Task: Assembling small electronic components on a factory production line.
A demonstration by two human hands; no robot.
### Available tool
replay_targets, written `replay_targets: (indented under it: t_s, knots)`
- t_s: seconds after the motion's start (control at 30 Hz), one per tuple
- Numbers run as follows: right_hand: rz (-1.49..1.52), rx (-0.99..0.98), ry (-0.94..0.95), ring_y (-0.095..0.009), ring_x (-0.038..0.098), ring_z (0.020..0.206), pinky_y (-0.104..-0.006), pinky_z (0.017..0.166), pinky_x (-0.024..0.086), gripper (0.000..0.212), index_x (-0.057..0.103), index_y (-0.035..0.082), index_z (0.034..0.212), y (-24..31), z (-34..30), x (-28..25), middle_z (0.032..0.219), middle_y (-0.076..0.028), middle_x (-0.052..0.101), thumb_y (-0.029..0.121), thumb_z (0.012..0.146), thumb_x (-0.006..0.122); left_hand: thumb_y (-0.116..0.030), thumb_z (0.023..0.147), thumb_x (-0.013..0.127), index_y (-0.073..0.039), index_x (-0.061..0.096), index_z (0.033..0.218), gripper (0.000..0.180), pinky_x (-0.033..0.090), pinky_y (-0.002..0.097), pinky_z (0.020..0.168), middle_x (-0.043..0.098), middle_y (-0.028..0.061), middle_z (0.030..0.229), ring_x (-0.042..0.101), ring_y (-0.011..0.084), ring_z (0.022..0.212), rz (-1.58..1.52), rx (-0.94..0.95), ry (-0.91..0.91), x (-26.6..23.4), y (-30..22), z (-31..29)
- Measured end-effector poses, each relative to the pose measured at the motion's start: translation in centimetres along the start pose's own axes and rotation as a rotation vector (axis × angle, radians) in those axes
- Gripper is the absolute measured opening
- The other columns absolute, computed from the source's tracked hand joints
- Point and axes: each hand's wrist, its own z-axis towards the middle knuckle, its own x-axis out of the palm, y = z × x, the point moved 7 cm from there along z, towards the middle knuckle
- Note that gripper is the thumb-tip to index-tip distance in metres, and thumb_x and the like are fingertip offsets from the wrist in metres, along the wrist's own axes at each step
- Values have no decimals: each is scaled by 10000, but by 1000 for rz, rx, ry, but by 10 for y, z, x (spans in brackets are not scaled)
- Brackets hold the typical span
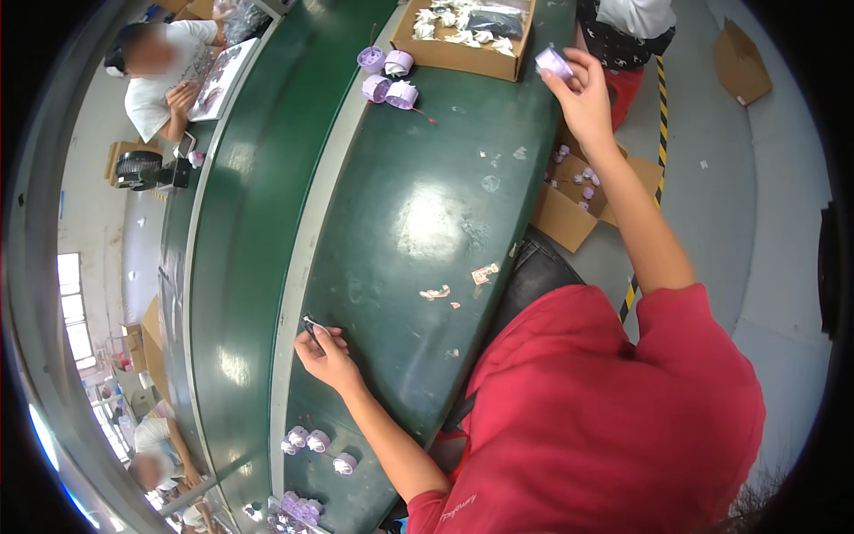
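My right hand (583, 93) is stretched far out over the end of the green table (418, 205). It pinches a small purple and white spool (553, 60) next to a cardboard box (445, 52) of white parts and a dark bag. My left hand (325, 354) rests on the table near its pale middle strip, fingers closed on a small dark tool (311, 326). A few purple spools (388, 76) lie by the box. More purple spools (313, 440) lie near my left elbow.
An open carton (562, 218) with purple pieces stands on the floor to the right of the table. Paper scraps (461, 283) lie near the table edge. Other people sit at the far left (165, 76), the lower left (156, 449) and the top (627, 27). A yellow and black stripe (661, 133) marks the floor.
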Motion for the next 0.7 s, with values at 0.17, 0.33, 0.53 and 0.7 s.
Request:
replay_targets:
  t_s: [0.17,0.33,0.53,0.7]
  knots:
    - [-497,317,-208,-168,670,771,-302,752,524,285,627,11,1095,-190,-29,-94,790,-82,693,219,903,658,-150,1008,567,-38,507,982,130,363,199,457,634,63,727,490,69,528,3,12,11,-5,1,-1]
    - [-316,597,-40,-88,577,664,-233,627,463,203,698,15,946,-271,-52,-136,762,-29,673,99,969,515,-162,1006,574,-38,513,976,142,360,200,451,637,66,730,489,68,528,21,39,10,0,2,3]
    - [-272,828,-170,-96,584,591,-239,521,466,255,694,4,980,-285,-79,-167,775,-51,684,60,957,446,-155,1011,570,-48,516,977,124,356,190,446,637,62,740,480,57,531,26,49,20,0,2,3]
    - [-391,483,-65,-108,646,711,-242,657,507,124,686,43,965,-210,-109,-118,779,-18,687,62,950,564,-154,1012,580,-63,508,967,125,358,187,450,640,57,741,492,52,544,28,42,5,-8,4,0]
